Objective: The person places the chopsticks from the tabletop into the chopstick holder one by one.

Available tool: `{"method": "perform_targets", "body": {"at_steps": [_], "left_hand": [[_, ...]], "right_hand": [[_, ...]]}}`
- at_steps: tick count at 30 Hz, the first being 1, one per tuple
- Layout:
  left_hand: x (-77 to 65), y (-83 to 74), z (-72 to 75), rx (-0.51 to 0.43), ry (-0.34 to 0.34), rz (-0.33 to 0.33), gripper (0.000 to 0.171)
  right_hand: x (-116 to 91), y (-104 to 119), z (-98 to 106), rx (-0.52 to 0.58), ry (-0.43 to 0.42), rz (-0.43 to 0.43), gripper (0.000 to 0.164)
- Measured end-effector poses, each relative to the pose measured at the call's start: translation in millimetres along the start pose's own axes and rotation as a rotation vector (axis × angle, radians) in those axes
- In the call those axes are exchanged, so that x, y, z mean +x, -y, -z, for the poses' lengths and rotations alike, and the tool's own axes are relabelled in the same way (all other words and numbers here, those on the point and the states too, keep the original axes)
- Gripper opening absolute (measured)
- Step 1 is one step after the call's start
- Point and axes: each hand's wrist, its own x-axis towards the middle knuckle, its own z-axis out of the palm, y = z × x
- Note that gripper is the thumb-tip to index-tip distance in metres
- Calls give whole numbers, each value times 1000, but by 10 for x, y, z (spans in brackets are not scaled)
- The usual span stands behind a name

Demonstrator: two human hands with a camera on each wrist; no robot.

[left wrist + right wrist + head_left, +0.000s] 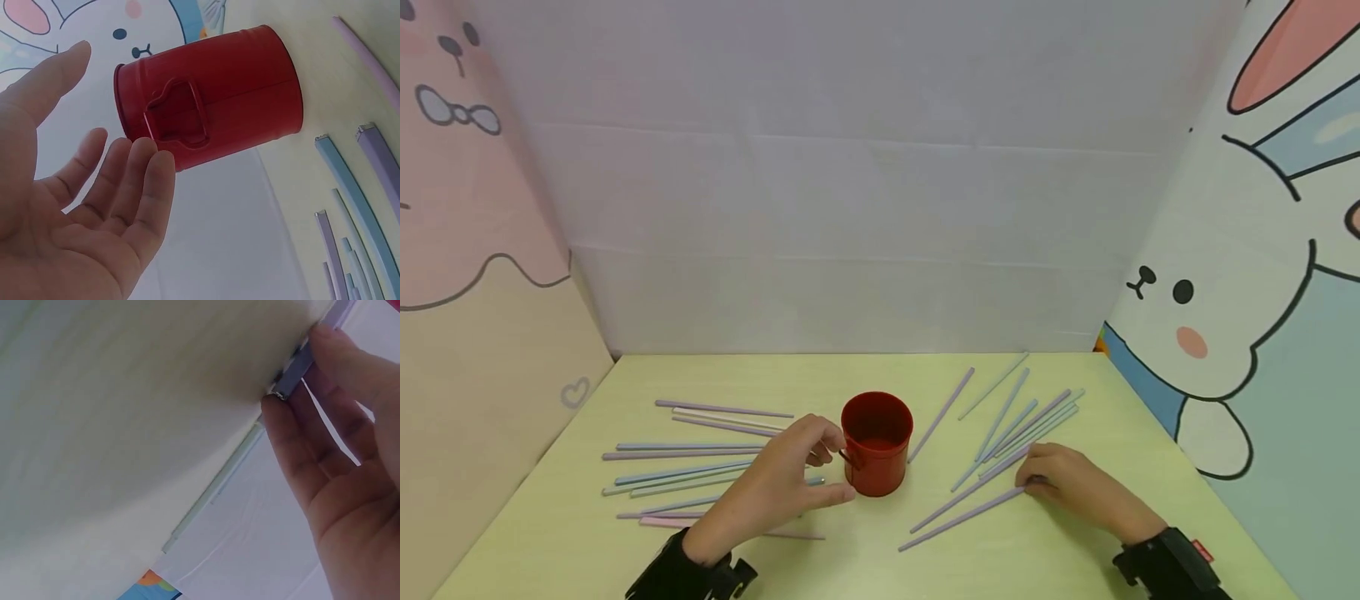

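A red mug (pixel 877 467) with a small side handle stands upright on the pale yellow table. My left hand (pixel 784 483) is just left of it, thumb spread from loosely bent fingers. In the left wrist view those fingertips come right up to the handle (pixel 178 115), and the palm holds nothing. On the right side, my right hand (pixel 1067 483) pinches the end of a purple stick (pixel 962 518) between thumb and fingers. The right wrist view shows that stick's end (pixel 292 380) at the fingertips, close over the tabletop. Another purple stick (pixel 947 504) lies beside it.
Several purple, blue, green, white and pink sticks (pixel 681 455) lie roughly sideways left of the mug, some behind my left forearm. More sticks (pixel 1003 408) lie slanted and overlapping to its right. A white back panel (pixel 865 308) and patterned side panels enclose the table (pixel 857 558).
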Motion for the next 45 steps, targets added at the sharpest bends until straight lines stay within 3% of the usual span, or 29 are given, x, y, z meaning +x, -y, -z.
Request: {"method": "perform_targets", "body": {"at_steps": [6, 11, 15, 21, 29, 38, 45], "left_hand": [[-16, -149, 50, 43, -50, -84, 45], [13, -313, 22, 98, -85, -163, 49], [49, -444, -63, 162, -56, -218, 46], [79, -576, -227, 277, 25, -222, 39], [134, -609, -322, 356, -26, -279, 29], [197, -601, -347, 383, -127, -316, 16], [191, -570, -341, 363, -110, -282, 15]], "right_hand": [[41, 187, 173, -14, -23, -8, 30], [211, 479, 399, -30, -46, -8, 32], [399, 740, 485, -21, -38, 6, 32], [692, 1089, 529, 14, 23, -62, 20], [967, 1354, 508, 7, -13, -63, 16], [1111, 1487, 396, -6, -30, -59, 17], [1132, 1504, 353, 7, -30, -44, 16]]}}
